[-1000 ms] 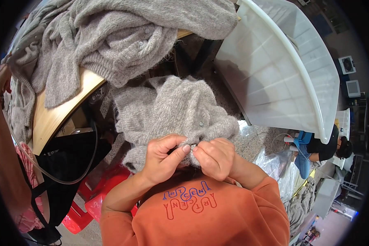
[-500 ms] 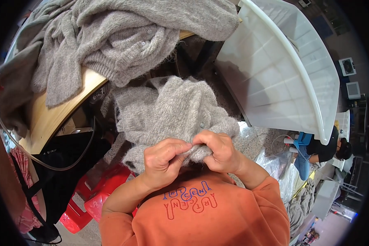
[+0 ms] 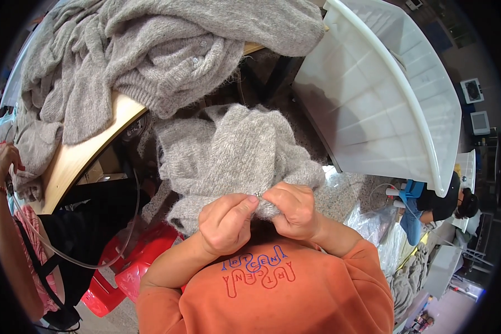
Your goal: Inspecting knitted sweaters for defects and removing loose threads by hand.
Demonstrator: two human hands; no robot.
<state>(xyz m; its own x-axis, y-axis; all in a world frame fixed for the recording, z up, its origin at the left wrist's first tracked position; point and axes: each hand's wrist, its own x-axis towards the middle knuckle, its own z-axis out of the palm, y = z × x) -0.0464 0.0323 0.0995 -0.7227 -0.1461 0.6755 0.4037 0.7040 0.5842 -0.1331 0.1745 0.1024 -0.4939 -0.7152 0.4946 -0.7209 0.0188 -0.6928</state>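
Note:
A fuzzy grey knitted garment (image 3: 236, 147) lies bunched in front of my chest. My left hand (image 3: 226, 222) is closed, with thumb and forefinger pinching its near edge. My right hand (image 3: 293, 211), closed as well, pinches the same edge just to the right, the fingertips of both hands almost meeting. A small shiny button (image 3: 258, 195) shows between them. The knit inside my curled fingers is hidden.
More grey knitwear (image 3: 167, 50) is heaped on a wooden table (image 3: 75, 167) ahead and left. A co-worker's hand (image 3: 8, 158) touches it at far left. A large white plastic bin (image 3: 367, 106) stands right. Red stools (image 3: 133, 267) are low left. Another person (image 3: 440, 203) sits at far right.
My hands have shifted slightly, and the button now shows between my fingertips. At far left the co-worker's arm has come into view, and the hanging clear tube has swung.

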